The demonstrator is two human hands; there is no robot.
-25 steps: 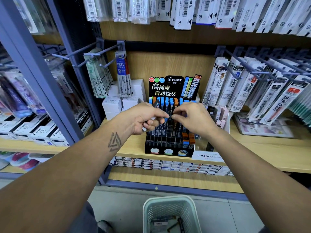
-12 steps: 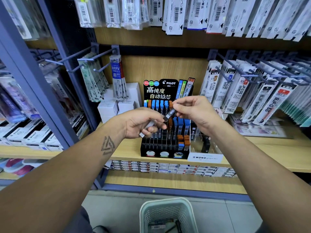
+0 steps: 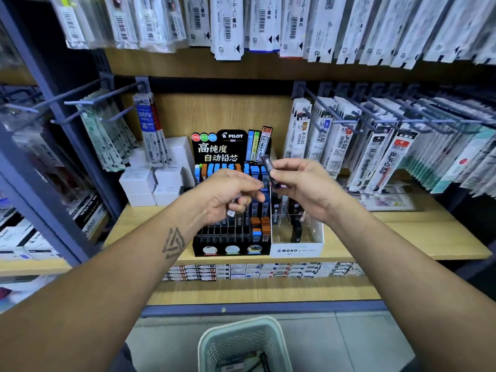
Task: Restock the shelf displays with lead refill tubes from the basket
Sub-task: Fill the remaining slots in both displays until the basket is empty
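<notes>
The right hand (image 3: 303,186) pinched a dark lead refill tube (image 3: 269,167) between thumb and fingertips, the tube tilted with its upper end toward 11 o'clock, raised in front of the black Pilot display rack (image 3: 232,237). At 9 o'clock from it, just beside, the left hand (image 3: 228,194) was curled around a few more tubes (image 3: 233,209), a pale tube end poking out below the fingers. The rack stood on the wooden shelf (image 3: 402,237), its slots filled with blue and orange capped tubes, and a clear MONO box (image 3: 296,249) touched the rack at its 3 o'clock side. White boxes (image 3: 150,183) were stacked at 9 o'clock of the rack. At 6 o'clock, on the floor, sat the pale green basket (image 3: 241,342) with some packets inside.
</notes>
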